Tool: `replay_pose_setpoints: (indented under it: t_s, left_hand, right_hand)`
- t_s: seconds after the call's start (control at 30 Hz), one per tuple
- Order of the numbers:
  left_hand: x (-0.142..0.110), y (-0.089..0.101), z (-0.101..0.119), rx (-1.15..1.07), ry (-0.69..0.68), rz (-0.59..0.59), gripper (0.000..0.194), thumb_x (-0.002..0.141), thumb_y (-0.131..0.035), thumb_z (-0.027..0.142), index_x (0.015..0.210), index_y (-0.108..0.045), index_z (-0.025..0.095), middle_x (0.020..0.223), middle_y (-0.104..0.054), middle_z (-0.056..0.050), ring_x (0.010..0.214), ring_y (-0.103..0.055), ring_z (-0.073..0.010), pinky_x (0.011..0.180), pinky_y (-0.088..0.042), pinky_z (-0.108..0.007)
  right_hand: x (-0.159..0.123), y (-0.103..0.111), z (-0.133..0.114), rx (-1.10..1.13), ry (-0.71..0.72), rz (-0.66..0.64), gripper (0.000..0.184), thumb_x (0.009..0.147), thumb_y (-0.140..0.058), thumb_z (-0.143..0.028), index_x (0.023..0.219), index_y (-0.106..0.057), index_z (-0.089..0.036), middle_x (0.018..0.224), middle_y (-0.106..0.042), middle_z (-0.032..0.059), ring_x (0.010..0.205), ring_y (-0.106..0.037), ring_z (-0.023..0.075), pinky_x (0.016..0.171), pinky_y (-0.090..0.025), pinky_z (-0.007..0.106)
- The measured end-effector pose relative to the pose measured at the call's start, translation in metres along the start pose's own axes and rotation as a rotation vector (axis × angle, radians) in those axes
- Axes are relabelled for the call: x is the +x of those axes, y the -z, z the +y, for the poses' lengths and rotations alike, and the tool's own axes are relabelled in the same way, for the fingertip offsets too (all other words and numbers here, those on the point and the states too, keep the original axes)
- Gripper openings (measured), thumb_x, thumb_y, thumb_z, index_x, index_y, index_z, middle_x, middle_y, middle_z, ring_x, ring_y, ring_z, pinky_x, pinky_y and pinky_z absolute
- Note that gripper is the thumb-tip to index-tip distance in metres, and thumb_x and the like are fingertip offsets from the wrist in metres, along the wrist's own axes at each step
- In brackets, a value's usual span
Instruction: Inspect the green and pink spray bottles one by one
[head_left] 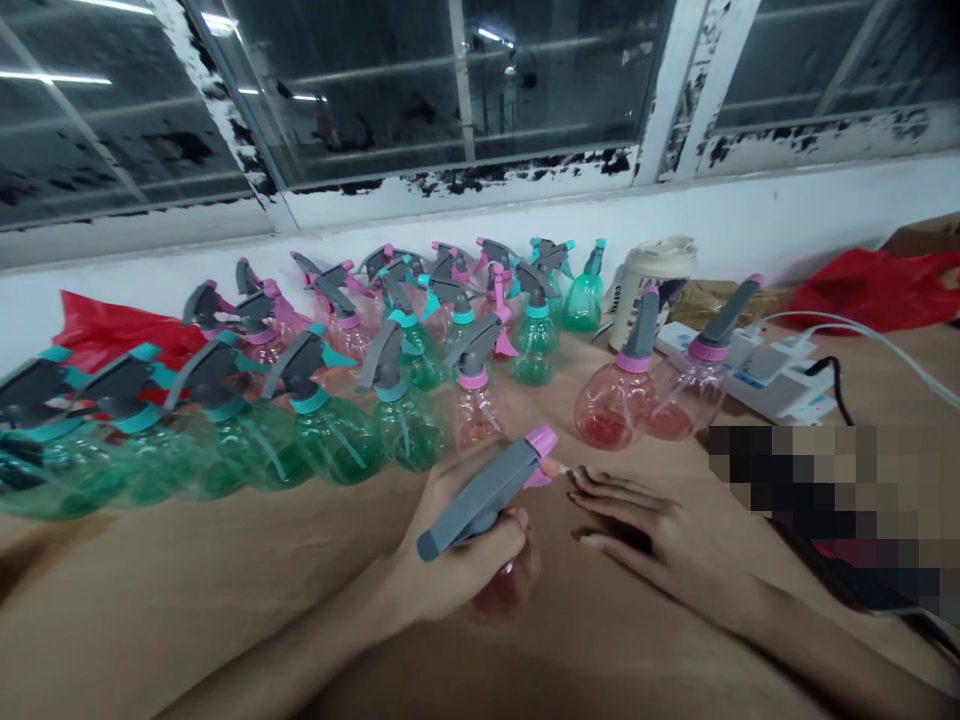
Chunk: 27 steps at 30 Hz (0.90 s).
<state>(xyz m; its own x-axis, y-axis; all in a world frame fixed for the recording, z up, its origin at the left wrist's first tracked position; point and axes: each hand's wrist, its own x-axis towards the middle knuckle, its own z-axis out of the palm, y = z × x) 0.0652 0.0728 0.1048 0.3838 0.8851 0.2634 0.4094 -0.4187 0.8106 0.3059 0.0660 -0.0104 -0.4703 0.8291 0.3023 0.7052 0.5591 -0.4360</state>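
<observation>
My left hand (457,575) is wrapped round a pink spray bottle (484,495) with a grey head and a pink nozzle pointing away to the right. The bottle is tilted, and my fingers hide its neck and part of its clear pink body. To its right, my right hand (645,520) lies low over the table with fingers stretched out, holding nothing. Just beyond my left hand stands another pink spray bottle (477,412). A row of green spray bottles (337,435) runs to the left. Two pink spray bottles (611,405) stand beyond my right hand.
More pink and green bottles crowd along the wall. A lidded coffee cup (649,290) stands behind the pink pair, near a white power strip (784,375) with cables. Red plastic bags lie at the left (127,330) and right (877,290). The right side is partly pixelated.
</observation>
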Motion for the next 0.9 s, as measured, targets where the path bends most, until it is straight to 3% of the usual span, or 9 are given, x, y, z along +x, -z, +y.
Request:
replay_pose_setpoints:
  t_s: [0.13, 0.23, 0.6, 0.8, 0.9]
  left_hand:
    - [-0.0014, 0.0031, -0.0024, -0.108, 0.067, -0.149, 0.012, 0.071, -0.051, 0.022, 0.075, -0.062, 0.020, 0.061, -0.064, 0.000, 0.060, -0.064, -0.0164, 0.053, -0.053, -0.026]
    - [-0.0023, 0.0045, -0.0038, -0.131, 0.081, -0.184, 0.015, 0.073, -0.050, 0.022, 0.079, -0.063, 0.018, 0.063, -0.065, -0.001, 0.061, -0.065, -0.0160, 0.054, -0.054, -0.025]
    - [0.0008, 0.0050, -0.0003, -0.062, 0.044, -0.113, 0.015, 0.068, -0.051, 0.020, 0.076, -0.063, 0.022, 0.059, -0.059, 0.000, 0.061, -0.061, -0.0168, 0.051, -0.051, -0.025]
    - [0.0008, -0.0012, -0.0041, -0.040, 0.042, -0.020, 0.007, 0.068, -0.053, 0.022, 0.063, -0.057, 0.020, 0.058, -0.057, 0.001, 0.054, -0.057, -0.0144, 0.051, -0.051, -0.025]
    - [0.0014, -0.0020, -0.0023, -0.044, 0.040, -0.022, 0.007, 0.069, -0.053, 0.022, 0.068, -0.059, 0.020, 0.060, -0.058, 0.000, 0.057, -0.059, -0.0153, 0.053, -0.052, -0.026]
  right_hand:
    - [0.0003, 0.0007, 0.0011, 0.019, 0.014, -0.009, 0.048, 0.081, -0.059, -0.043, 0.124, -0.052, -0.023, 0.131, -0.052, 0.0037, 0.124, -0.044, 0.0218, 0.103, -0.039, 0.042]
    - [0.0016, 0.0022, 0.0013, 0.043, 0.033, -0.007, 0.057, 0.075, -0.065, -0.046, 0.125, -0.052, -0.023, 0.130, -0.053, 0.0056, 0.123, -0.045, 0.0241, 0.101, -0.040, 0.044]
    - [0.0025, 0.0036, 0.0026, 0.069, 0.036, -0.011, 0.057, 0.075, -0.064, -0.047, 0.126, -0.050, -0.027, 0.130, -0.053, 0.0051, 0.124, -0.044, 0.0251, 0.100, -0.041, 0.048]
    - [0.0036, 0.0058, 0.0013, 0.049, 0.017, -0.020, 0.054, 0.077, -0.061, -0.046, 0.124, -0.052, -0.022, 0.129, -0.054, 0.0061, 0.124, -0.044, 0.0235, 0.102, -0.040, 0.045]
    - [0.0036, 0.0052, 0.0036, 0.050, 0.022, -0.024, 0.051, 0.079, -0.060, -0.045, 0.124, -0.053, -0.022, 0.130, -0.054, 0.0054, 0.124, -0.043, 0.0226, 0.102, -0.040, 0.044]
